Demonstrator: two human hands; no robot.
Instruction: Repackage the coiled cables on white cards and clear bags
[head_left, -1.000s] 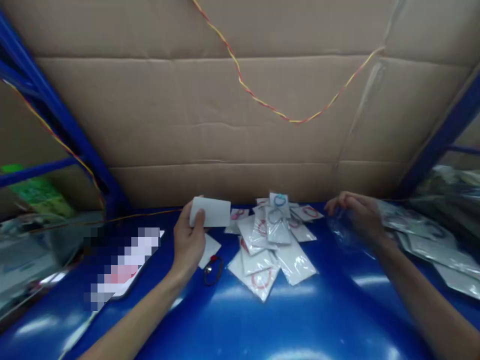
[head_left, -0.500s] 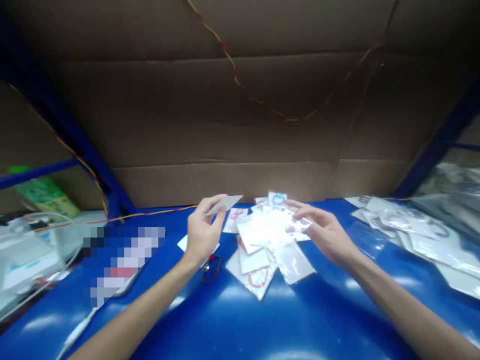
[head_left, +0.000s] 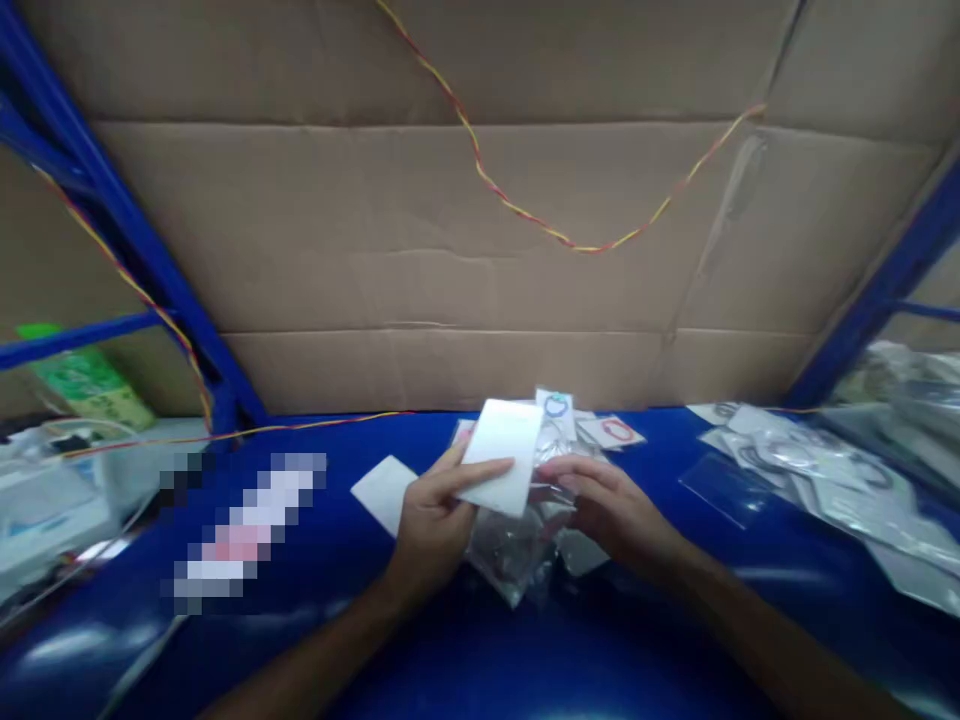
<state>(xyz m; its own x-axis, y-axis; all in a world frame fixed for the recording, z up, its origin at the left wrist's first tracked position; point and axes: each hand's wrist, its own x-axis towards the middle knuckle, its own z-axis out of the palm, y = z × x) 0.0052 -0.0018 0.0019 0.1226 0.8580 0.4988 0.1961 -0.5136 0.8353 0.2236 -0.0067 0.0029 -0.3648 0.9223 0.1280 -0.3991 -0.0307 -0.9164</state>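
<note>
A white card (head_left: 504,450) is pinched in my left hand (head_left: 442,505), its face turned up toward the camera. Close to the card's right edge, my right hand (head_left: 615,505) has its fingers bent around a clear plastic bag (head_left: 551,495). Below both hands lies a pile of clear bags (head_left: 510,560), partly hidden by the hands. Behind them sit a small packet with a blue ring (head_left: 556,405) and one with a red ring (head_left: 616,431). Another white card (head_left: 386,492) lies on the blue table left of my left hand.
Several bagged items (head_left: 825,460) are heaped at the right, beside a flat clear bag (head_left: 724,490). A pixelated object (head_left: 247,530) lies at the left on the blue table (head_left: 465,660). Cardboard (head_left: 450,230) and a twisted wire (head_left: 517,208) stand behind.
My left hand has moved right with its card, which now shows its broad face. My right hand has come slightly left and lower, closing on a bag. The red-ring packet now shows behind the pile.
</note>
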